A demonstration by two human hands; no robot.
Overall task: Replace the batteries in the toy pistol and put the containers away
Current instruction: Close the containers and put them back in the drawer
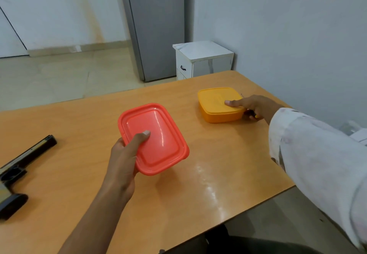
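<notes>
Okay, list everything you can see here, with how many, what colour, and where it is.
Table: one, orange-brown wood grain, fills the foreground.
Red container: one, lidded, middle of the table, gripped at its near-left edge.
Yellow container: one, lidded, far right of the table.
Toy pistol: one, black, left edge of the table, partly cut off.
Cabinet: one, white, on the floor beyond the table.
Door: one, grey, background.
Left hand: holds the red container.
Right hand: white sleeve, fingers on the yellow container's lid.
</notes>
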